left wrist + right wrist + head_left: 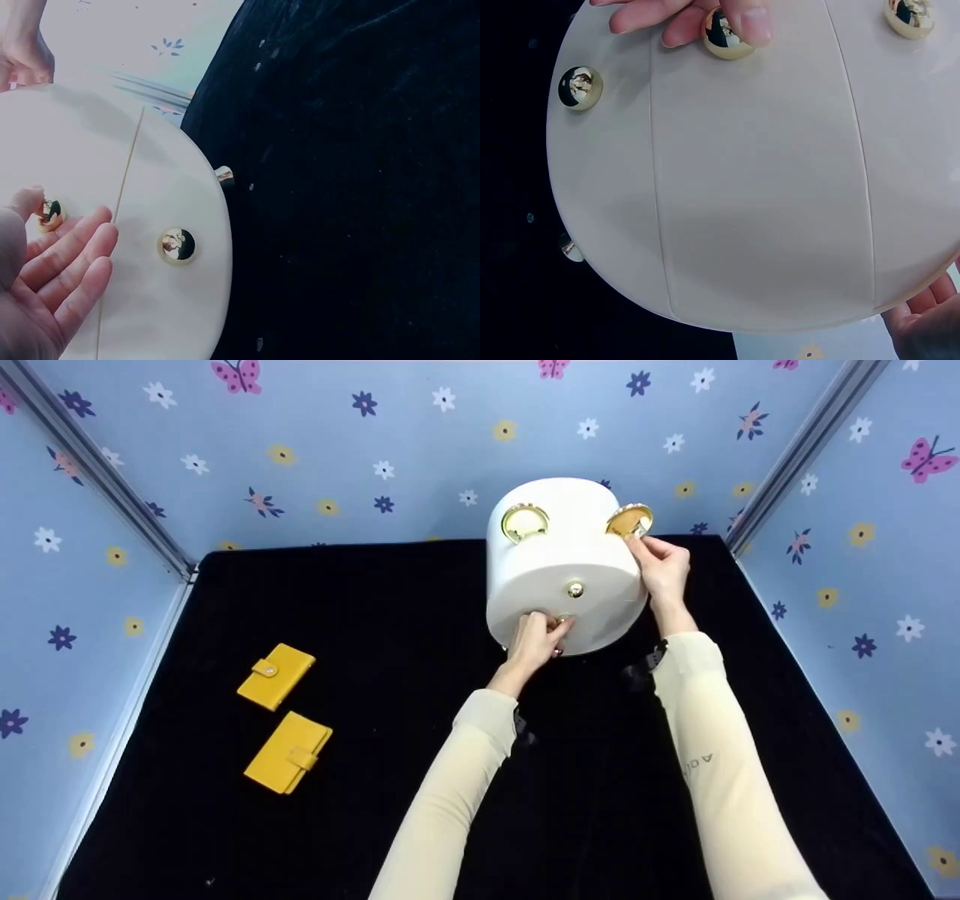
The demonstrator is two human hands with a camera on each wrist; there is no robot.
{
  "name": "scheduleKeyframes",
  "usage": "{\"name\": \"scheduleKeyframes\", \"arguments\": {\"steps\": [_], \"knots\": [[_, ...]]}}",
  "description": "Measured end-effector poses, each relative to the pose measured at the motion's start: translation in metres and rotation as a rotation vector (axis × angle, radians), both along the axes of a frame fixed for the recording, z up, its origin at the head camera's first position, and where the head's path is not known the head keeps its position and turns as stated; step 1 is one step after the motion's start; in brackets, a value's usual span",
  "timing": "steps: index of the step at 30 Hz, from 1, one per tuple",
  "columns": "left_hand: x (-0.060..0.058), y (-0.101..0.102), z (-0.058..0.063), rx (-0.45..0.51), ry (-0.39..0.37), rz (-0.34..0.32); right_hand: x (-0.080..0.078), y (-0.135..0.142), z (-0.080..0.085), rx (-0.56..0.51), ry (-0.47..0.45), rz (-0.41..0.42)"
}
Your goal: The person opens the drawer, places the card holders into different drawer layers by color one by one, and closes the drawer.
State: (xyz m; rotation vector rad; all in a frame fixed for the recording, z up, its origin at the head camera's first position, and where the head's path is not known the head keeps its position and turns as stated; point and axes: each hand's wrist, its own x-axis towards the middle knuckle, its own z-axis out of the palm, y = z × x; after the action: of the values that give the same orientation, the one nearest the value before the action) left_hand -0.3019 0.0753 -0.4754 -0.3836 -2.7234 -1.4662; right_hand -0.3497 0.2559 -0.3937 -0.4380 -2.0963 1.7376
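A white, round-fronted box with gold knobs stands toward the back right of the dark cloth. Two round gold ear-like pieces are on it, a left one and a right one. My left hand pinches a gold knob on the white front panel between thumb and index finger, with the other fingers spread over the panel. At the box's right rear edge, my right hand grips the rim beside the right gold piece. Part of the right hand is hidden behind the box.
Two yellow wallets, an upper one and a lower one, lie at the left of the black cloth. Blue flower-patterned walls enclose the back and sides. Another gold knob sits beside a panel seam.
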Motion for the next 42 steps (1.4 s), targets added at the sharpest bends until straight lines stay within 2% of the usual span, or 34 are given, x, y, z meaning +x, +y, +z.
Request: {"name": "scheduleKeyframes", "arguments": {"steps": [8,13,20,30,37,42], "knots": [[0.000,0.001,-0.002,0.009,0.029,0.012,0.000,0.000,0.001,0.004,0.012,-0.001],[0.001,0.001,-0.005,0.007,0.012,-0.006,0.001,0.001,0.000,-0.007,0.019,0.000],[0.004,-0.001,-0.020,-0.016,-0.027,-0.029,0.002,0.002,0.000,-0.008,0.002,0.001],[0.008,-0.003,-0.041,-0.186,-0.063,0.058,0.001,0.001,-0.001,-0.021,0.036,0.007],[0.010,0.001,-0.051,-0.181,-0.109,0.090,0.000,0.001,-0.001,-0.022,0.040,0.010],[0.010,0.006,-0.055,-0.136,-0.157,0.091,0.000,0.001,-0.001,-0.009,0.022,0.006]]}}
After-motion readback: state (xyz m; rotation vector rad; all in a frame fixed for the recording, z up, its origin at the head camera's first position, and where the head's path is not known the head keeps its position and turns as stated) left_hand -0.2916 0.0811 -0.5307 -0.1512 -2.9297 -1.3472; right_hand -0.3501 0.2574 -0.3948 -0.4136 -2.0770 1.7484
